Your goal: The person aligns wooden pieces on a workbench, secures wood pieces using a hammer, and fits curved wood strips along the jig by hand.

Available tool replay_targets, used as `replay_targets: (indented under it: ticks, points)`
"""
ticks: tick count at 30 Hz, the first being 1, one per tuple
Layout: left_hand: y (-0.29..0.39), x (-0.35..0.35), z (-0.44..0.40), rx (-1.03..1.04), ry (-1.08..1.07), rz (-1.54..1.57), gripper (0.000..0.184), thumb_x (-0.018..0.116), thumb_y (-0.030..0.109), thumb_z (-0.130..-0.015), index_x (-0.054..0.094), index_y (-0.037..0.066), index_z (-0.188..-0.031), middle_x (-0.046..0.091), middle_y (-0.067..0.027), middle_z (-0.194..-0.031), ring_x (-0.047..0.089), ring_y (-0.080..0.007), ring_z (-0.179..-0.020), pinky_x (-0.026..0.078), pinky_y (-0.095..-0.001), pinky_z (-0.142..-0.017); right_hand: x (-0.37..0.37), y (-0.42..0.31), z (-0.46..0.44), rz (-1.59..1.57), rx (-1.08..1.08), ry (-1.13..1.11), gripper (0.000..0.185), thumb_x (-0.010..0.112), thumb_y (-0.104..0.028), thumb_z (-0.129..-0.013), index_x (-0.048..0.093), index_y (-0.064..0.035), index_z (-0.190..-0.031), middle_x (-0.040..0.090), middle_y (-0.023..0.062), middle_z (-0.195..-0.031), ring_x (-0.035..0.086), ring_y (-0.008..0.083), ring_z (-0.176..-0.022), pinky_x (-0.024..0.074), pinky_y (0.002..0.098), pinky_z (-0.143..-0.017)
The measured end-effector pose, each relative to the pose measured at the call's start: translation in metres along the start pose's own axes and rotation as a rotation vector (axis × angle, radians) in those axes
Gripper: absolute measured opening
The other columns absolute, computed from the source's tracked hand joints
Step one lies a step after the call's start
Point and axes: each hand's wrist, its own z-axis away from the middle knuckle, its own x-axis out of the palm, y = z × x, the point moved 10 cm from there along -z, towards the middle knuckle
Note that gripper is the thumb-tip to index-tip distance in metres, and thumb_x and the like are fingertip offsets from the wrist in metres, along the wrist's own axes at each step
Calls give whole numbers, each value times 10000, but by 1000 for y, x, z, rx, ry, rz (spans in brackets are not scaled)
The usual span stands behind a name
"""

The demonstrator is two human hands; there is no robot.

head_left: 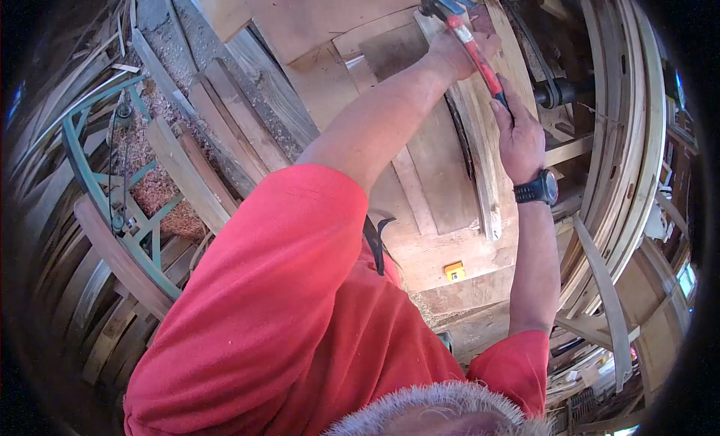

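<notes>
My right hand [521, 140], with a dark watch on its wrist, is closed round the black lower end of a claw hammer [478, 61]. The hammer has a red handle, and its dark blue head points away from me. My left hand [454, 55] is at the far part of a long rough-edged wooden board [480, 151]. Its fingers are curled and partly hidden behind the hammer handle; what they hold cannot be made out. Under the board lies a plywood surface [420, 211] with thin wood strips.
A small yellow box-like item [454, 271] sits at the near edge of the plywood. On the left are loose planks [225, 121], a green metal frame [90, 166] and wood shavings [176, 211]. Long curved-looking boards [622, 136] stand along the right.
</notes>
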Motion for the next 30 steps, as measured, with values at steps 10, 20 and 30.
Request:
replay_targets:
  ticks: [10,20,30]
  points:
    - [-25,15,-2,-262,-71,228,292,492,271,-985,700,177,-1167,756,-141,-1125,732,-346,-1031,597,-468,-847,-16,-22,9,-36,-47,93,410,564,-255,-1060,570,-206,-1467,710,239,-1147,694,445,-994,567,485,-789]
    - [-19,24,-4,-180,-232,-12,248,543,257,-960,576,83,-1133,748,-155,-991,729,-389,-1000,590,-529,-803,-29,-30,13,-124,-194,247,447,583,-282,-1048,546,-149,-1474,709,254,-1146,700,439,-992,574,489,-809]
    - [-6,5,-4,-111,-171,-29,202,514,261,-981,603,162,-1132,755,-90,-1106,728,-341,-1036,601,-467,-810,-7,-2,-3,-7,-47,40,417,531,-327,-1062,538,-231,-1468,705,245,-1138,689,449,-1004,567,522,-819]
